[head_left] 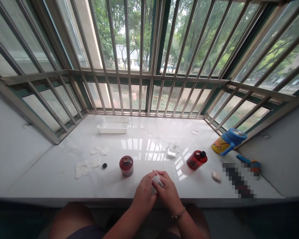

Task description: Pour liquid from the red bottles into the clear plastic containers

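Note:
Near the counter's front edge, my left hand [145,192] and my right hand [168,190] are closed together around a small whitish, translucent piece [157,181]. Fingers cover most of it, so its kind is hard to make out. Just left and beyond stands a dark red bottle [126,166] with its neck uncapped. A small black cap [104,165] lies left of that bottle. To the right is a second red bottle [196,160] with a black cap on it. Between the bottles and farther back sits a clear, squarish glass-like piece [173,150].
Crumpled white tissues [82,170] lie at left, a white plastic basket [114,125] behind. At right are a blue and yellow mug [229,142], a blue-orange item [250,163], a pale lump [216,176] and a pixelated dark object [239,182]. Barred windows [151,78] enclose the white counter.

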`<control>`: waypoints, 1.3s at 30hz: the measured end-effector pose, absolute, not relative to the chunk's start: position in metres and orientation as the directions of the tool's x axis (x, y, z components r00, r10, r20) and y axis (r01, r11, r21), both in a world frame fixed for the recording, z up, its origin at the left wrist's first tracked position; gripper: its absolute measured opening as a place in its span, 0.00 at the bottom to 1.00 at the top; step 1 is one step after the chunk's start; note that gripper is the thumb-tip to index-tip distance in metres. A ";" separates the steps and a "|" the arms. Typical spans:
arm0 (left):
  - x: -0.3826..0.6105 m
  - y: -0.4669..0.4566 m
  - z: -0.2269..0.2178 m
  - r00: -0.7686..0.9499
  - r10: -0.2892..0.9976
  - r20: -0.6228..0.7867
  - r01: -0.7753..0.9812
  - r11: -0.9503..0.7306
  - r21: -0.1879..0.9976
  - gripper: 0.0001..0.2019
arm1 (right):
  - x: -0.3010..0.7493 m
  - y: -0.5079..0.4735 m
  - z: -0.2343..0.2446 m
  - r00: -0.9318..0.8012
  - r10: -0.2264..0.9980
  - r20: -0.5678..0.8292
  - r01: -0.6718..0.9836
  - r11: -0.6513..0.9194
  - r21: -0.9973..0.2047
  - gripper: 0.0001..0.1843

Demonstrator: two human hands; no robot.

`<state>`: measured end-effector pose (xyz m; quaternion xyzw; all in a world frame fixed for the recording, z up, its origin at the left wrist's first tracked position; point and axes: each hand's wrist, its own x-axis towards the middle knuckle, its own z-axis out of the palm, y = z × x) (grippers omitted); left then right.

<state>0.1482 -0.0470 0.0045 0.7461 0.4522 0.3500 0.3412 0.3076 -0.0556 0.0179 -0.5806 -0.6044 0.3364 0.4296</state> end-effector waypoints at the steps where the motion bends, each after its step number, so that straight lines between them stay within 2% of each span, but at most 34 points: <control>1: 0.147 -0.047 0.006 0.354 0.910 0.215 0.430 -0.362 0.827 0.36 | 0.310 -0.055 0.020 0.014 0.990 0.144 0.420 0.124 -0.899 0.15; 3: 0.145 -0.046 0.007 0.370 0.904 0.215 0.420 -0.369 0.829 0.35 | 0.318 -0.054 0.022 -0.064 0.985 0.159 0.437 0.171 -0.883 0.18; 5: 0.142 -0.046 0.008 0.382 0.900 0.212 0.419 -0.373 0.828 0.34 | 0.328 -0.054 0.020 -0.125 0.981 0.151 0.438 0.191 -0.878 0.26; 7: 0.139 -0.046 0.007 0.390 0.897 0.208 0.420 -0.374 0.827 0.32 | 0.341 -0.055 0.013 -0.115 0.983 0.141 0.420 0.177 -0.890 0.31; 13: 0.136 -0.047 0.008 0.339 0.934 0.116 0.420 -0.261 0.869 0.30 | 0.364 -0.066 -0.010 0.201 0.965 0.167 0.416 0.071 -0.907 0.23; 16: 0.138 -0.047 0.009 0.322 0.941 0.101 0.406 -0.234 0.883 0.26 | 0.354 -0.073 -0.004 0.139 0.970 0.198 0.455 0.115 -0.883 0.20; 20: 0.138 -0.045 0.011 0.359 0.924 0.132 0.388 -0.277 0.879 0.26 | 0.330 -0.079 0.010 0.023 0.959 0.283 0.512 0.232 -0.827 0.18; 23: 0.136 -0.044 0.012 0.378 0.919 0.111 0.392 -0.268 0.880 0.27 | 0.316 -0.079 0.014 0.038 0.947 0.319 0.551 0.247 -0.797 0.17; 28: 0.135 -0.044 0.011 0.348 0.932 0.104 0.397 -0.247 0.884 0.28 | 0.304 -0.074 0.011 0.122 0.943 0.310 0.586 0.184 -0.789 0.21; 30: 0.137 -0.044 0.010 0.338 0.936 0.096 0.392 -0.232 0.890 0.27 | 0.301 -0.070 0.013 0.144 0.941 0.306 0.592 0.166 -0.789 0.14; 33: 0.138 -0.041 0.010 0.329 0.942 0.062 0.397 -0.198 0.896 0.32 | 0.301 -0.063 0.019 0.135 0.948 0.289 0.587 0.159 -0.794 0.06; 36: 0.138 -0.039 0.011 0.333 0.942 0.037 0.405 -0.178 0.897 0.38 | 0.309 -0.061 0.024 0.099 0.961 0.258 0.538 0.167 -0.826 0.13; 39: 0.137 -0.039 0.012 0.352 0.936 0.031 0.416 -0.186 0.890 0.38 | 0.318 -0.065 0.023 0.076 0.975 0.209 0.450 0.153 -0.880 0.23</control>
